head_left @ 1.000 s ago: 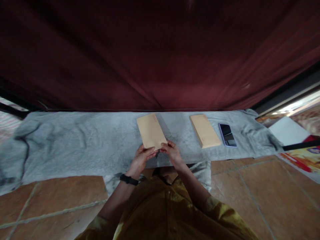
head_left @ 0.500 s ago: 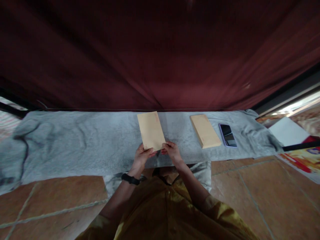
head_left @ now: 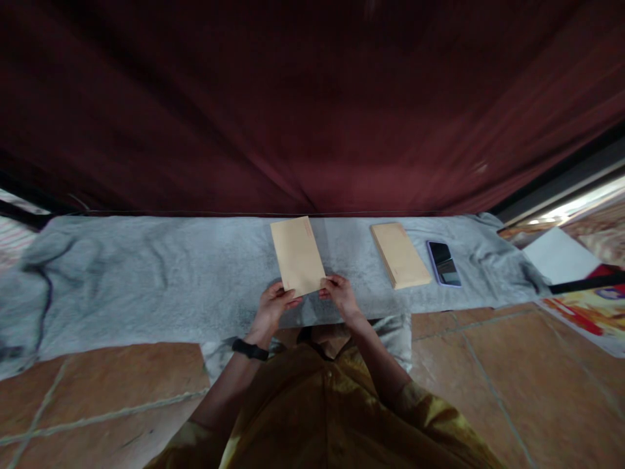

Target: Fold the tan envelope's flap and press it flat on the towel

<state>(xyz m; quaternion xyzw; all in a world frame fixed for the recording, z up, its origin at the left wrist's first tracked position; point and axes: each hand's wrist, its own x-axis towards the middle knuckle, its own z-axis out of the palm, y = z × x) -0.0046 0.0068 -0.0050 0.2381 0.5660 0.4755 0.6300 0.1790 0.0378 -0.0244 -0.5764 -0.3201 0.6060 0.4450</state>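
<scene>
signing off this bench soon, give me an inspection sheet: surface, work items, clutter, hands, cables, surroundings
Surface: grey cloth, wrinkled toward both ends.
Work items: tan envelope, held; envelope stack lying to its right.
Clutter: phone, just right of the stack.
Hands: left hand and right hand grip the envelope's near corners.
Cables: thin line along the cloth's far edge; cannot tell whether it is a cable.
Surroundings: dark red fabric beyond, tiled floor on the near side.
</scene>
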